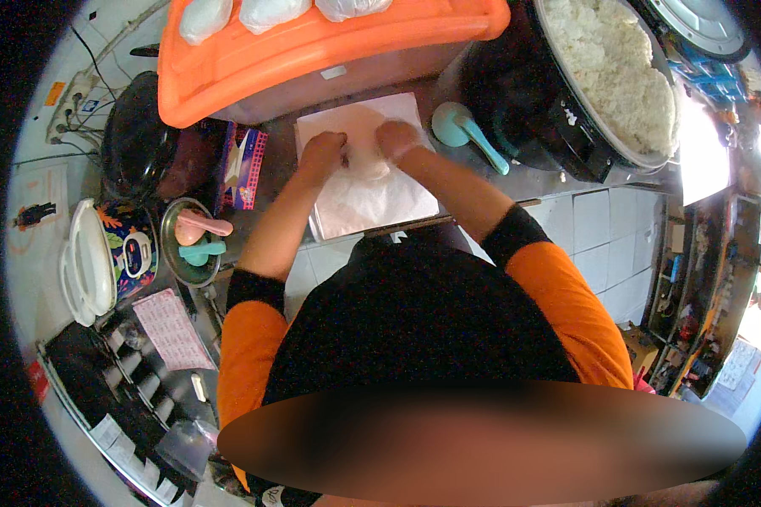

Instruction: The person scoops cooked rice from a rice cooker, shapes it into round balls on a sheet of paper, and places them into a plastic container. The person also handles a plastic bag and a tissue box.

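A stack of white paper sheets [380, 206] lies on the dark counter before me. Over it, both of my hands are raised with curled fingers. Between them is a pale, blurred bundle [373, 166], apparently a thin plastic bag with white contents. My left hand [325, 152] grips its left side, and my right hand [398, 139] its right side, partly smeared by motion. To the right of the paper rests a turquoise rice scoop [456, 127]. Beyond it stands a big black pot [533, 95] heaped with cooked white rice [615, 70].
An orange-lidded box [336, 57] carries several white bagged bundles [276, 14] at the back. On the left are a patterned carton [244, 168], a metal bowl [190, 272] with pink and turquoise scoops, a patterned rice cooker [127, 253] and a power strip [70, 108].
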{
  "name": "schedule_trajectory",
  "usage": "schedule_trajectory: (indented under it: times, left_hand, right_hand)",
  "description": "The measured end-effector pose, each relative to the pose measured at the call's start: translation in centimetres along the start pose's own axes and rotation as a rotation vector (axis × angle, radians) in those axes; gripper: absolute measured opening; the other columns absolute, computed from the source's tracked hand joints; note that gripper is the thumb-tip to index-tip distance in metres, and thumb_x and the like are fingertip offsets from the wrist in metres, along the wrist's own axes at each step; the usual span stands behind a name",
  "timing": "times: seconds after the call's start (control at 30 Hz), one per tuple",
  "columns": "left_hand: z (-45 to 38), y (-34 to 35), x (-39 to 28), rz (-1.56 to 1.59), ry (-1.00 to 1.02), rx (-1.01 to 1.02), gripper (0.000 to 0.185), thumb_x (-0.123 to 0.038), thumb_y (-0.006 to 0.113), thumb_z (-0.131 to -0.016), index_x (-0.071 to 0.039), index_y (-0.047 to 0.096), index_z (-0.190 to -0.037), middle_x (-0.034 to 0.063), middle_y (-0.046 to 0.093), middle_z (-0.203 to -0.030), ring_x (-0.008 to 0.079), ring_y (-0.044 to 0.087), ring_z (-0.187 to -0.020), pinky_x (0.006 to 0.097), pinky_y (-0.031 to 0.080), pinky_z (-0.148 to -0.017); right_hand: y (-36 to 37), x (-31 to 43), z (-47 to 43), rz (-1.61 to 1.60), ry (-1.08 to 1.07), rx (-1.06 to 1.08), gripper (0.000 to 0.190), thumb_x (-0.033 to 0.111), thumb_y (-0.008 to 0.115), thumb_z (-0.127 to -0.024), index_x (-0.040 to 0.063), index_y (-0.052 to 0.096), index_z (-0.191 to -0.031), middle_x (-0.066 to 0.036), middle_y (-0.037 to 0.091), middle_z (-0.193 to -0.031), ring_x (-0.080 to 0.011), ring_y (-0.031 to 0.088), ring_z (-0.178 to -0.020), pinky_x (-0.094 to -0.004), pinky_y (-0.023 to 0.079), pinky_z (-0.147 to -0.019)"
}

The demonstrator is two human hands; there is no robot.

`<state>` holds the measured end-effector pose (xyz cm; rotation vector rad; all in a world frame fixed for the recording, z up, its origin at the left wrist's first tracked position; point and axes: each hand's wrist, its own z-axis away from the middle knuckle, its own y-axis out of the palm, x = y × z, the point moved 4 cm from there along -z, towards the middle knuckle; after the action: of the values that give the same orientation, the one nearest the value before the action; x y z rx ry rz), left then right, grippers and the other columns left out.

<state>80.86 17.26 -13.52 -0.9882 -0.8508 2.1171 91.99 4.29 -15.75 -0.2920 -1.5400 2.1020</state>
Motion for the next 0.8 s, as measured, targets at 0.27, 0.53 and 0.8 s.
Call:
schedule_trajectory:
  times: [0.27, 0.53, 0.8]
  left_hand:
    - [9.2, 6.8, -0.7, 0.044, 0.296, -0.796, 0.013, -0.01, 0.064, -0.086, -0.004, 0.067, -0.096, 0.0123, 0.061, -0.098, 0.0333, 0.062, -0.087, 0.0425, 0.051, -0.075]
    - [4.0, 2.9, 0.4, 0.229, 0.253, -0.548, 0.047, -0.004, 0.076, -0.07, -0.008, 0.061, -0.115, 0.0134, 0.062, -0.105, 0.0313, 0.063, -0.092, 0.038, 0.052, -0.083]
    - [10.7, 1.6, -3.4, 1.068, 0.291, -0.312, 0.058, 0.007, 0.068, -0.076, -0.003, 0.047, -0.13, 0.0125, 0.066, -0.102, 0.0194, 0.065, -0.091, 0.0323, 0.054, -0.081]
  right_hand:
    - [0.6, 1.0, 9.1, -0.389, -0.152, -0.456, 0.047, 0.015, 0.057, -0.084, 0.001, 0.053, -0.128, -0.022, 0.056, -0.117, -0.0374, 0.056, -0.108, -0.0399, 0.049, -0.093]
    - [-0.2, 2.2, 8.6, -0.135, -0.329, -0.563, 0.066, 0.023, 0.065, -0.075, 0.003, 0.046, -0.135, -0.02, 0.052, -0.133, -0.0385, 0.048, -0.123, -0.0423, 0.04, -0.106]
    - [-7.6, 5.1, 14.7, -1.97, 0.01, -0.251, 0.072, 0.019, 0.078, -0.075, -0.004, 0.043, -0.134, -0.018, 0.058, -0.118, -0.0254, 0.061, -0.104, -0.0342, 0.052, -0.089]
